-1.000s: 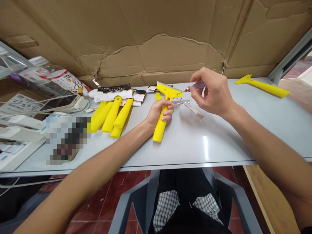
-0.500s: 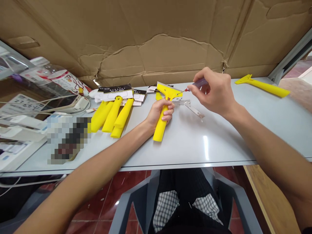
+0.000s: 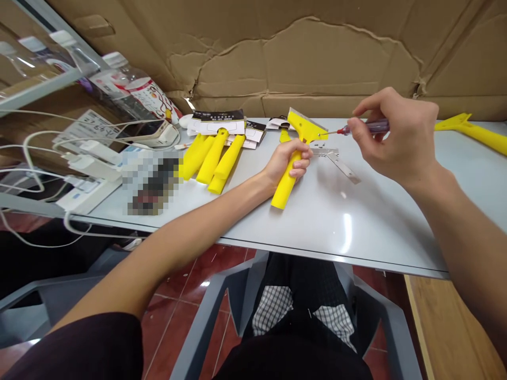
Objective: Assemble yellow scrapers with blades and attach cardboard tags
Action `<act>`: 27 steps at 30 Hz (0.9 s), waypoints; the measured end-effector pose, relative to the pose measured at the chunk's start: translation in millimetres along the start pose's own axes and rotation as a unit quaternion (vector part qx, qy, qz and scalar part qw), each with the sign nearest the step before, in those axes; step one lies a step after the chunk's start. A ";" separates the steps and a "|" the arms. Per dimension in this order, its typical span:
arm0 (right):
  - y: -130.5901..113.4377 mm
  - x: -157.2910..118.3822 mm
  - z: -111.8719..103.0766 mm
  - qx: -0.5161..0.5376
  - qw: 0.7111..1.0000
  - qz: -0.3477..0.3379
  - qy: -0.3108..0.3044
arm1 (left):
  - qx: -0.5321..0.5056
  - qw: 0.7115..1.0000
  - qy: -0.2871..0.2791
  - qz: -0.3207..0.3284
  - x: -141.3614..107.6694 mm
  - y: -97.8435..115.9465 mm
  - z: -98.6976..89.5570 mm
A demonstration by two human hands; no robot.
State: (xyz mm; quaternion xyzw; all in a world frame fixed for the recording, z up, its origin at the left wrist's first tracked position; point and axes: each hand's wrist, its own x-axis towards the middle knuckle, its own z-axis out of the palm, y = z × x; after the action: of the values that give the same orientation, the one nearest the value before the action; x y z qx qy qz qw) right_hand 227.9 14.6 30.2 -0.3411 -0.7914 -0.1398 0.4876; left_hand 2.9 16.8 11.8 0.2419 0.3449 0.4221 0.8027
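While its handle is gripped by the left hand, the yellow scraper is held over the middle of the white surface, its wide head tilted toward 1 o'clock; whether the surface is touched by it cannot be told. The handle is wrapped by closed fingers just below the head. At the head's right end a small hole is met or nearly met by the tip of a screwdriver, whose clear, purplish handle is pinched by the right hand at 2 o'clock. Just beside the scraper, at 3 to 4 o'clock, a slotted metal strip and a slanting metal blade are laid on the surface. Behind the head, at 11 o'clock, a packaging card is partly hidden. At 9 o'clock several yellow handles are bunched together, their far ends covered by black-and-white cards. Farther out, at 10 o'clock, a phone and a labelled bottle are seen. Well apart at 3 o'clock, another yellow scraper is laid. The far side, at 12 o'clock, is lined by creased cardboard.
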 end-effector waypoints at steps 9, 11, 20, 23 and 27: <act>2.1 0.3 2.5 0.010 0.999 -0.016 0.033 | 0.004 1.000 -0.011 0.001 -2.1 0.9 1.5; 3.2 -0.2 4.3 0.010 0.999 -0.010 0.036 | 0.001 1.000 -0.008 -0.001 -2.5 0.9 2.1; -1.7 -3.4 -1.2 -0.043 0.997 0.058 -0.021 | 0.018 0.999 -0.026 0.018 -0.7 0.0 -0.5; -4.9 -5.3 -3.7 -0.042 0.994 0.087 -0.045 | 0.020 0.999 -0.022 0.016 -1.3 0.5 0.1; -4.9 -3.5 -1.5 -0.035 0.996 0.078 -0.013 | 0.017 1.000 -0.011 0.009 -2.2 0.5 0.8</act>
State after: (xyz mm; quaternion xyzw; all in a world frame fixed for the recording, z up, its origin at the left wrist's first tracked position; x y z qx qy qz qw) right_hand 226.6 8.7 28.4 -0.4205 -0.7633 -0.1248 0.4744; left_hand 2.3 15.2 13.4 0.2635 0.3410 0.4204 0.7985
